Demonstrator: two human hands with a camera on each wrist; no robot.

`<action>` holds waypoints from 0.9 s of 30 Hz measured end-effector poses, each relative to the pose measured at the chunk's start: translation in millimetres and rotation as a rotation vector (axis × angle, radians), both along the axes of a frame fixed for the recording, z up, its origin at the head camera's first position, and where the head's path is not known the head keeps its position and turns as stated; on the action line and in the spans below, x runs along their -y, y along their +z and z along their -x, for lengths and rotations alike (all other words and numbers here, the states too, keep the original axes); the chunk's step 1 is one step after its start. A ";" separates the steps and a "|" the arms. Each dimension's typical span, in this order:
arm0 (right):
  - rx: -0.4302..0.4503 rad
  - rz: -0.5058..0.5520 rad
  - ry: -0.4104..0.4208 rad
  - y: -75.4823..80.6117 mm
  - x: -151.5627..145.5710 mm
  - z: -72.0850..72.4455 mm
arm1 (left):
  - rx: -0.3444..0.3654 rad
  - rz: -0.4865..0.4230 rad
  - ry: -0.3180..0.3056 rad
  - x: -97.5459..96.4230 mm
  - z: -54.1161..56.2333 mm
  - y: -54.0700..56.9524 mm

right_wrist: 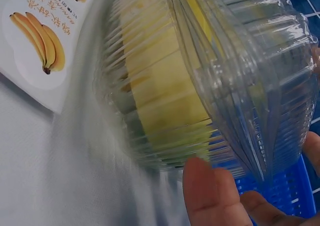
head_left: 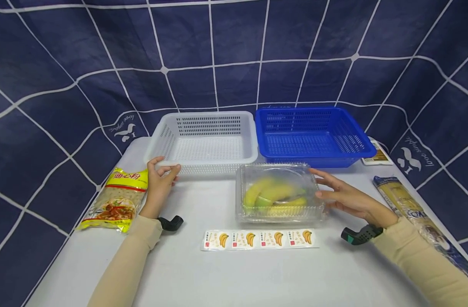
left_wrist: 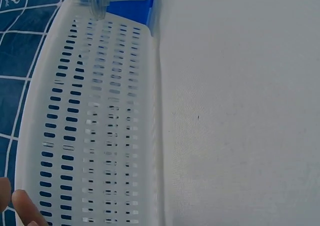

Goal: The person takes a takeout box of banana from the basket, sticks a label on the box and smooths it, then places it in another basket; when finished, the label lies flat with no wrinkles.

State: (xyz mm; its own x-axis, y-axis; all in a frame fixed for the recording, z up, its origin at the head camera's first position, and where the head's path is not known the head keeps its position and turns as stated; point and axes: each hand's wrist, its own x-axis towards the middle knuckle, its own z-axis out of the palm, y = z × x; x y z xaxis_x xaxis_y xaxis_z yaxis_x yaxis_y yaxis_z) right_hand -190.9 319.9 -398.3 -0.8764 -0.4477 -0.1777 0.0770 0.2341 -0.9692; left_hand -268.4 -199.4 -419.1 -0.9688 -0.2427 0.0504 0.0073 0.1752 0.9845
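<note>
A clear plastic clamshell box (head_left: 280, 213) with yellow-green bananas (head_left: 274, 194) inside appears in front of the baskets in the head view. My right hand (head_left: 347, 197) is at its right end, fingers spread and fairly straight. The right wrist view has the thumb (right_wrist: 205, 188) right by the box's side and other fingertips near its far side. At the front left of the white basket (head_left: 214, 164), my left hand (head_left: 161, 183) grips the rim between thumb and fingers. Fingertips (left_wrist: 25, 206) show on both sides of that rim in the left wrist view.
The blue basket (head_left: 314, 161) stands right of the white one. A strip of banana stickers (head_left: 258, 239) lies in front of the box. Left is a yellow food packet (head_left: 118, 200); at the right are a long pasta packet (head_left: 414, 211) and a small flat pack (head_left: 377, 155).
</note>
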 end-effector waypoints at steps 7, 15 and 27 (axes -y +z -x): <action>-0.180 -0.034 -0.096 3.1 0.2 -6.0 | 0.034 0.060 -0.014 1.0 -12.5 9.8; -0.522 -0.117 -0.245 13.0 12.0 -16.3 | -0.042 0.441 -0.099 -2.0 -28.9 18.4; -0.675 -0.002 -0.111 32.9 47.4 -39.5 | 0.058 0.620 -0.810 1.2 -51.0 16.1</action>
